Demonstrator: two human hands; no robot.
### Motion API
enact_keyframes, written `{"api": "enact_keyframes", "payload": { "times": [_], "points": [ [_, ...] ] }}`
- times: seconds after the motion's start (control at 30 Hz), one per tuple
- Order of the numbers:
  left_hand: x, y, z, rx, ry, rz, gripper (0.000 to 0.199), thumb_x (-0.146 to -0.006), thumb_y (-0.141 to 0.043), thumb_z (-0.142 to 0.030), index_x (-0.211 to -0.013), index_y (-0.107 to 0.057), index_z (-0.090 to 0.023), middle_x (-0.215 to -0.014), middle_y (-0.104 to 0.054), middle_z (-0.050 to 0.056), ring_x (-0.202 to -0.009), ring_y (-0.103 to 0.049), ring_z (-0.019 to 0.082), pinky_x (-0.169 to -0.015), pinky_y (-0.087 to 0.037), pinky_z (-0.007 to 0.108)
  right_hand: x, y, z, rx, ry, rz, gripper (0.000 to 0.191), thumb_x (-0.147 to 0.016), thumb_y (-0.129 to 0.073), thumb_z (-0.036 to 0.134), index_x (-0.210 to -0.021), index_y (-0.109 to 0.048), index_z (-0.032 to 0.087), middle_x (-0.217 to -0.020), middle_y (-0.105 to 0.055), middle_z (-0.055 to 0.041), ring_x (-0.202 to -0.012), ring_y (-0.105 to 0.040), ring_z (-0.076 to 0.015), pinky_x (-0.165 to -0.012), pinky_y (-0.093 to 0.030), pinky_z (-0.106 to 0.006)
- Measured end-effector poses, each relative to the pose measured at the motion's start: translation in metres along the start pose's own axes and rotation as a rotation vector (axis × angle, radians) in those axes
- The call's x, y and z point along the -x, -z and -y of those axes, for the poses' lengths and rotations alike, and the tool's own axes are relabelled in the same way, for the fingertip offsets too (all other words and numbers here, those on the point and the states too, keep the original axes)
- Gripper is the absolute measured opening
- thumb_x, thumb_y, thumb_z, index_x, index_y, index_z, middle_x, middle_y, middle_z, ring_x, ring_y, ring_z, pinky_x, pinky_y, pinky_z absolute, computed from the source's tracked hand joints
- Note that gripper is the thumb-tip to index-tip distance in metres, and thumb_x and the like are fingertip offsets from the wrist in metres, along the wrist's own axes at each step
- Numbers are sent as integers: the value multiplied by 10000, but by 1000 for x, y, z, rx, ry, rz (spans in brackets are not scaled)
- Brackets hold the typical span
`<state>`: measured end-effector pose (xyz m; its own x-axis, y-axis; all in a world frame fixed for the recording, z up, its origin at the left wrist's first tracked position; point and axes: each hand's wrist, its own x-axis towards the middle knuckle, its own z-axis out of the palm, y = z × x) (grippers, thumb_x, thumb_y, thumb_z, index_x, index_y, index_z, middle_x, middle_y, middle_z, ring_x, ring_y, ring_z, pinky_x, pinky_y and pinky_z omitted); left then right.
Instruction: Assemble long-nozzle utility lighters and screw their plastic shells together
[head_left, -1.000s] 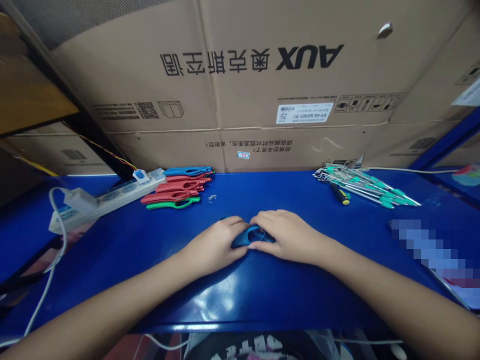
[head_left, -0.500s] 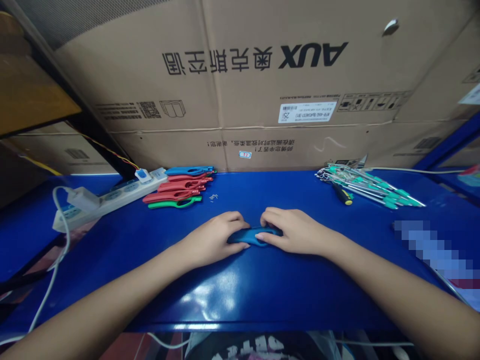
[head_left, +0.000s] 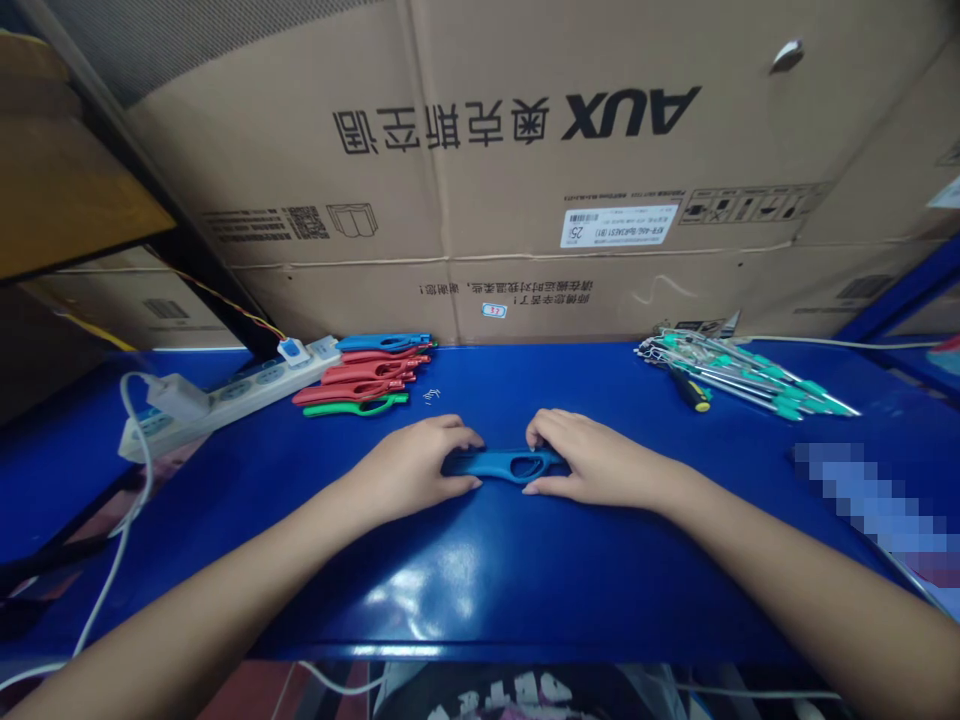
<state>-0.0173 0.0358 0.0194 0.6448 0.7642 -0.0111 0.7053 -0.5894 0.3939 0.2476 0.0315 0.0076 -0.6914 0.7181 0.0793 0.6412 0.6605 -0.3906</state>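
Observation:
A blue lighter handle (head_left: 499,464) with an oval trigger opening lies level between my two hands, low over the blue tabletop or on it. My left hand (head_left: 416,465) grips its left end, thumb on the near side and fingers on the far side. At the other end my right hand (head_left: 596,462) holds it just past the opening, thumb and fingertips at its edges. Both palms hide the handle's ends. Beyond my left hand sit several more lighter handles, blue (head_left: 382,343), red (head_left: 364,372) and green (head_left: 352,407), beside a few tiny metal pins (head_left: 431,396).
Metal lighter rods with teal parts and wires (head_left: 750,375) are heaped at the back right, with a black-and-yellow screwdriver (head_left: 691,390). A white power strip (head_left: 232,393) with cords lies at the left. A large cardboard box (head_left: 480,200) walls off the back of the blue table (head_left: 495,590).
My hands have spread slightly apart along the blue lighter handle. My right thumb has moved off its opening, so more of the handle shows.

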Motion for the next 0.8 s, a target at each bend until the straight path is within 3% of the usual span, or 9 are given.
{"api": "enact_keyframes", "payload": {
  "times": [0.13, 0.4, 0.5, 0.63, 0.73, 0.8],
  "points": [
    [0, 2, -1, 54, -11, 8, 254, -838, -748, -223, -1089, -713, -206, -1041, -673, 43, -915, -657, 200, -801, -508, 298, -1, 0, 0, -35, -13, 8, 428, -857, -713, 547, -1060, -553, 206, -1043, -618, -53, -942, -559, -232, -815, -432, -366],
    [-2, -14, -5, 85, 7, -55, 276, -871, -730, -223, -1141, -703, -170, -1077, -661, 81, -992, -643, 225, -901, -508, 346, 0, 1, -1, -45, -57, 1, 444, -868, -701, 543, -1138, -581, 212, -1116, -631, -76, -1030, -582, -255, -864, -468, -393],
    [-2, -3, 3, 39, -37, -62, 249, -890, -684, -210, -1135, -707, -175, -1066, -643, 85, -1002, -633, 228, -921, -501, 359, 1, 0, -4, 16, -32, -6, 549, -860, -687, 587, -1245, -566, 214, -1186, -634, -95, -1088, -588, -281, -914, -484, -434],
    [1, 45, 45, -1, -44, -126, 291, -860, -693, -370, -1097, -710, -201, -1072, -661, 64, -998, -639, 229, -926, -495, 352, 0, -2, -10, 157, -57, -76, 616, -940, -584, 563, -1412, -462, 187, -1330, -593, -151, -1174, -581, -326, -970, -483, -504],
    [9, 82, 94, -86, 188, -306, 502, -828, -637, -604, -1133, -698, -210, -1115, -663, 71, -980, -644, 253, -862, -513, 358, -1, -3, -15, 198, -50, -72, 559, -976, -516, 551, -1390, -495, 176, -1320, -591, -165, -1153, -594, -337, -948, -500, -522],
    [16, 97, 123, -155, 299, -378, 636, -771, -607, -716, -1116, -700, -190, -1111, -658, 93, -954, -642, 266, -871, -517, 386, -2, -3, -18, 183, -33, -64, 523, -983, -502, 545, -1356, -530, 179, -1297, -593, -162, -1133, -600, -331, -933, -510, -521]
  ]
}}
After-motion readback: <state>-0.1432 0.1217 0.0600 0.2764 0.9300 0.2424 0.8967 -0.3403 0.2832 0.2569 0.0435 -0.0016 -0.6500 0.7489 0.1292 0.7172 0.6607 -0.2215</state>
